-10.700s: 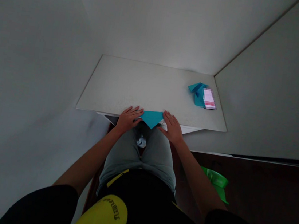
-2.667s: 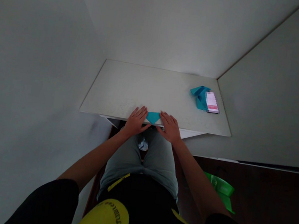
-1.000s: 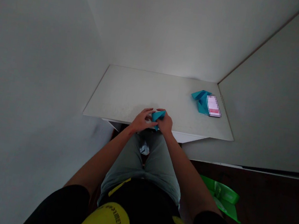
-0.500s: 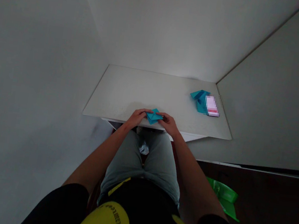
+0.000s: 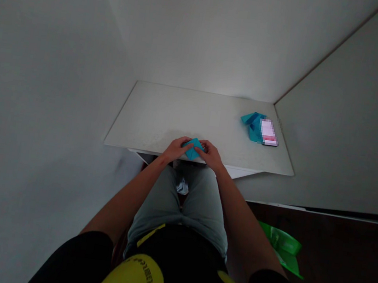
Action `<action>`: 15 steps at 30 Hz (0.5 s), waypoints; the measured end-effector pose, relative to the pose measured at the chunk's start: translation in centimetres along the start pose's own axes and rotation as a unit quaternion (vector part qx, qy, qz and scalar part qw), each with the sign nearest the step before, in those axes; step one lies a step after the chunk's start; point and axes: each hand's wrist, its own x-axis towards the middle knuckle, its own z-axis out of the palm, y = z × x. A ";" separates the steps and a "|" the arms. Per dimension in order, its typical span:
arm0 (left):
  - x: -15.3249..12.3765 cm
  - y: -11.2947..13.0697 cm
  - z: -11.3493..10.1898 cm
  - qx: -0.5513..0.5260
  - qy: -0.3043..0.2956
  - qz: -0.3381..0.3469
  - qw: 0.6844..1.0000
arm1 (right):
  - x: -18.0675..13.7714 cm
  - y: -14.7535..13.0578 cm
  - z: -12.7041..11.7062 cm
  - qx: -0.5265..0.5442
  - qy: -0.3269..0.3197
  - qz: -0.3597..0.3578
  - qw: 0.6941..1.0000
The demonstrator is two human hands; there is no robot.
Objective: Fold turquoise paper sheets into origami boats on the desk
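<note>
A small blue folded paper point(image 5: 192, 153), diamond-shaped with a crease down its middle, is at the front edge of the white table point(image 5: 165, 110). My left hand point(image 5: 176, 148) grips it from the left, the thumb on its face and the other fingers behind. From the right, my right hand point(image 5: 211, 154) holds it the same way, its thumb near the centre crease. The tips of the fingers behind the paper are partly hidden.
More blue folded paper point(image 5: 255, 128) lies at the table's right side, beside a phone-like object point(image 5: 269, 132) with a blurred screen. Walls border the table. A green plastic object point(image 5: 283, 244) is low on the right, near the dark floor.
My fingers have shifted on the blue paper: both thumbs now lie on its face and the fingers have gone behind it. The paper shows a more even diamond.
</note>
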 end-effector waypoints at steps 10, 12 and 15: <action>0.9 0.4 0.8 0.000 0.094 -0.041 0.995 | 0.8 -1.0 0.1 0.020 0.069 0.017 0.997; 1.0 0.4 0.9 -0.029 0.116 -0.063 0.991 | 0.9 -0.9 0.1 0.037 0.101 0.020 0.994; 1.1 0.1 1.1 -0.086 0.158 -0.086 0.980 | 1.0 -0.7 -0.1 0.058 0.143 0.037 0.987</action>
